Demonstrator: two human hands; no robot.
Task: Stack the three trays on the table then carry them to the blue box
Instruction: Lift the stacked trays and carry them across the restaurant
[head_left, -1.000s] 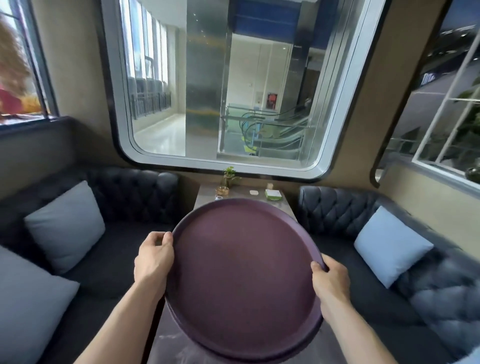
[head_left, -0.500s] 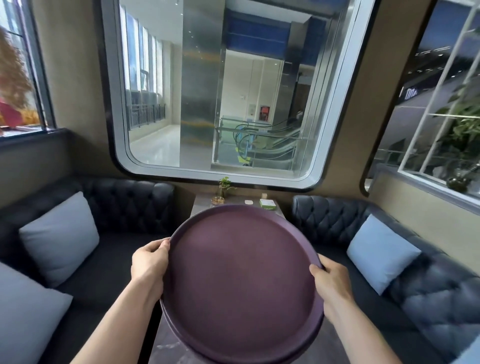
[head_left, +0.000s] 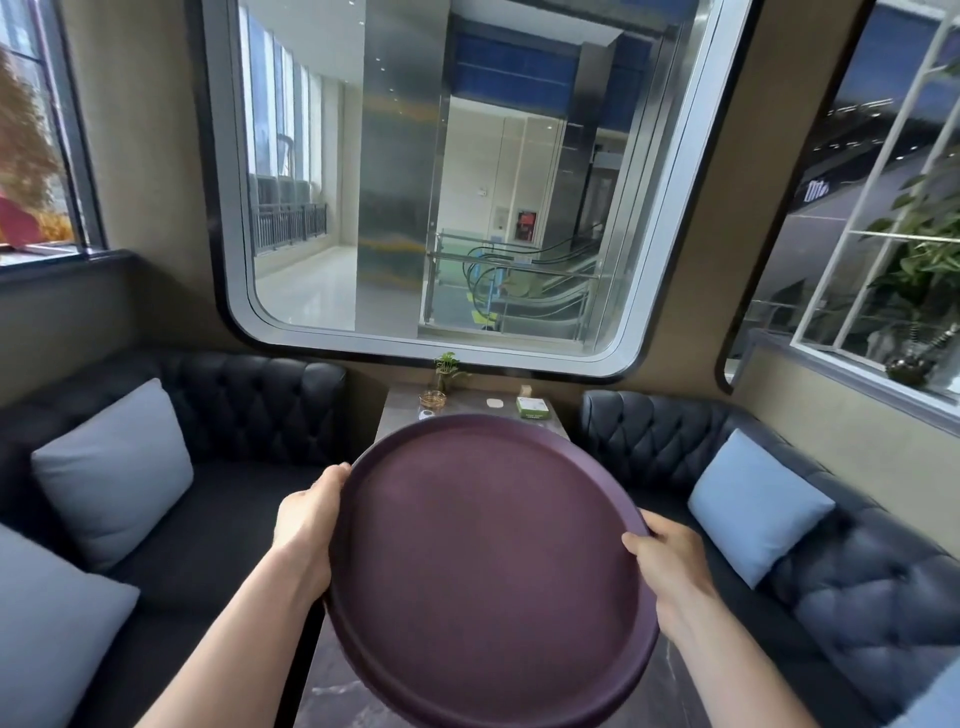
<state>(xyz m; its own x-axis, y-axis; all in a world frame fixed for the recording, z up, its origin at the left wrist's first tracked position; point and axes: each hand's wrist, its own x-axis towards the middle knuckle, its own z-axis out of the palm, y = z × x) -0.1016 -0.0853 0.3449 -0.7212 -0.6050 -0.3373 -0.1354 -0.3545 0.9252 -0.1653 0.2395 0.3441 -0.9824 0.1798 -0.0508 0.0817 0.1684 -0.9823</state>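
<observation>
Now the stack of purple trays (head_left: 483, 561) sits higher in view than a second ago, lifted clear above the desk (head_left: 470, 402) and tipped slightly toward the camera, so stacking looks finished and carrying has begun; no blue box is visible. Both hands clamp the rim: the left hand (head_left: 306, 519) curls around its left edge, the right hand (head_left: 670, 556) around its right edge.

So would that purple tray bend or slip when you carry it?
The tray probably stays stiff: it holds flat, gripped only at its edges by the left hand and right hand. Its raised rim likely helps grip.
</observation>
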